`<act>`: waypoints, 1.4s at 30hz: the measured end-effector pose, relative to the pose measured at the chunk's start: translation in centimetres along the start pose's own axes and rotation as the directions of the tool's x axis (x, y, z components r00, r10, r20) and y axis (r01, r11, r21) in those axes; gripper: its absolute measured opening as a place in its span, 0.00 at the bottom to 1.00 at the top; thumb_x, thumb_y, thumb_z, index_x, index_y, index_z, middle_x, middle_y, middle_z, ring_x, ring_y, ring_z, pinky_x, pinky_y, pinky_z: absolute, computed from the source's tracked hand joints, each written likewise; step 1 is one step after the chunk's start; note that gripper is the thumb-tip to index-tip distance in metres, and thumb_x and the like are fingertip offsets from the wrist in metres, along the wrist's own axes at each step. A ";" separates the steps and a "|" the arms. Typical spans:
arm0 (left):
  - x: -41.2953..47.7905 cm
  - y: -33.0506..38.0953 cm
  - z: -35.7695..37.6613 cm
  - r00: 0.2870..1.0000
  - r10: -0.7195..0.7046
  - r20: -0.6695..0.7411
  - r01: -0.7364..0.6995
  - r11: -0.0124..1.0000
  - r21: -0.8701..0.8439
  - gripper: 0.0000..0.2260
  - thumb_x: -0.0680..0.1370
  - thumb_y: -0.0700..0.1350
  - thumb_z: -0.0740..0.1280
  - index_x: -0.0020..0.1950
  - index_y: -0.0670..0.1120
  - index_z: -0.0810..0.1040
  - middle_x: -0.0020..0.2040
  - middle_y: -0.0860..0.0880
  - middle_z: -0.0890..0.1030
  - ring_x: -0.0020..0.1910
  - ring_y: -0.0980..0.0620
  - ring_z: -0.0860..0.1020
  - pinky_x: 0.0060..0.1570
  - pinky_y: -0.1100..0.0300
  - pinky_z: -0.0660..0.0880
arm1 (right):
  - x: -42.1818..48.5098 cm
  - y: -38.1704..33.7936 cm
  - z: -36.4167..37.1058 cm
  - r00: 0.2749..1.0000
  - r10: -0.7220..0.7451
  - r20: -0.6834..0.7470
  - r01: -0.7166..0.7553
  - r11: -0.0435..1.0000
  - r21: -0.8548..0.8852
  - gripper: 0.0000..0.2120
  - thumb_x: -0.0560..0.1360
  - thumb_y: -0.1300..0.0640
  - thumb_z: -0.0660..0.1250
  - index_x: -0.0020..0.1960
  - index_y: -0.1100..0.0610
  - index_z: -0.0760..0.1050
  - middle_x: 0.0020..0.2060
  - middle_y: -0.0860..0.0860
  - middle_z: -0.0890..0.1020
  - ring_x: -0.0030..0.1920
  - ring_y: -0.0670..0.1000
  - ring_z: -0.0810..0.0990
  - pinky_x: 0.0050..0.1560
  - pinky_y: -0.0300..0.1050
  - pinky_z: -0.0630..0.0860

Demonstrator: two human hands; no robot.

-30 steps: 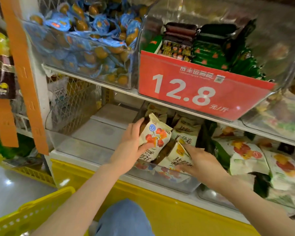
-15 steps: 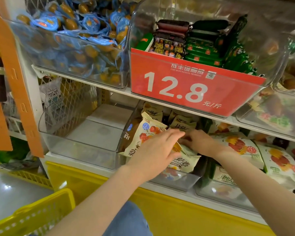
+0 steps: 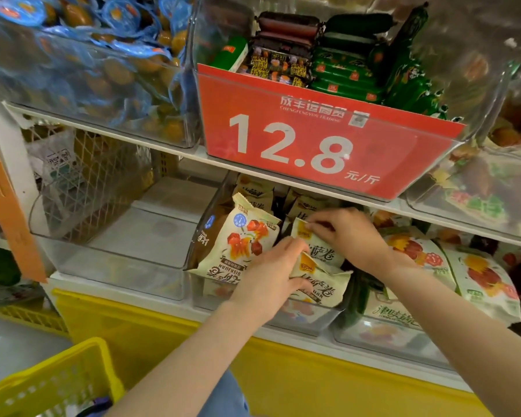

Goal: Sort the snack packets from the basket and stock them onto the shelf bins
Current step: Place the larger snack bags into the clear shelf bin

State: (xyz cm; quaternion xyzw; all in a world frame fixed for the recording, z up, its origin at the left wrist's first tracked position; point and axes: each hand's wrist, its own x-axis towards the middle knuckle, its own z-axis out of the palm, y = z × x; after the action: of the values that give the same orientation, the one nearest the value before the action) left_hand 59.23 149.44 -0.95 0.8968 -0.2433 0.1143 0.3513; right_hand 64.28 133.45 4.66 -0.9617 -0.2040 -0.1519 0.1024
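Note:
Cream snack packets fill a clear bin [image 3: 307, 319] on the lower shelf. One cream packet with red print [image 3: 244, 239] stands tilted at the bin's left side. My left hand [image 3: 271, 278] rests on a cream packet with a yellow patch [image 3: 322, 284] at the bin's front, fingers curled over its edge. My right hand [image 3: 346, 236] pinches the top corner of another cream packet [image 3: 322, 251] just behind it. The yellow basket [image 3: 51, 383] sits at the lower left; its contents are mostly hidden.
An empty clear bin [image 3: 118, 260] sits left of the packets. To the right is a bin of white fruit-print packets [image 3: 481, 278]. Above are a bin of blue-wrapped snacks [image 3: 88, 64] and a bin with a red 12.8 price sign [image 3: 313, 136]. An orange strip [image 3: 9, 206] hangs at left.
Both hands have shifted right inside the packet bin. The left hand let go of the red-print packet and moved onto the front packet; the right hand rose to pinch a packet's corner.

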 end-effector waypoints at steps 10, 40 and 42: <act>1.0 0.1 0.6 0.985 -0.119 0.125 0.105 0.988 0.112 0.23 0.71 0.50 0.72 0.60 0.48 0.66 0.58 0.51 0.74 0.47 0.50 0.73 0.41 0.59 0.65 | 0.3 -0.6 1.4 0.993 0.013 0.115 -0.014 1.000 0.013 0.12 0.78 0.50 0.62 0.55 0.53 0.80 0.46 0.47 0.83 0.43 0.47 0.79 0.43 0.39 0.68; -8.1 -7.5 -13.6 0.726 -0.519 -0.451 0.180 0.776 -0.604 0.28 0.59 0.45 0.79 0.49 0.61 0.67 0.46 0.60 0.78 0.41 0.69 0.78 0.31 0.73 0.74 | 3.2 -9.1 5.1 0.926 0.019 0.378 -0.010 1.000 -0.025 0.32 0.73 0.43 0.67 0.72 0.52 0.61 0.69 0.50 0.69 0.68 0.52 0.68 0.66 0.47 0.65; -8.2 -7.4 -13.9 0.730 -0.524 -0.438 0.174 0.763 -0.623 0.27 0.60 0.45 0.79 0.49 0.61 0.67 0.47 0.59 0.78 0.41 0.68 0.79 0.31 0.72 0.74 | 3.9 -9.3 6.0 0.905 -0.031 0.424 0.127 0.972 -0.199 0.36 0.70 0.40 0.69 0.73 0.52 0.61 0.69 0.51 0.69 0.68 0.53 0.66 0.68 0.49 0.61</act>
State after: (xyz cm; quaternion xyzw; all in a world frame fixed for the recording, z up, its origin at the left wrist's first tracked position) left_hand 55.53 166.56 1.83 0.7080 0.0375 0.2412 0.6627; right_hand 65.17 144.74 1.64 -0.9680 -0.2420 0.0315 -0.0580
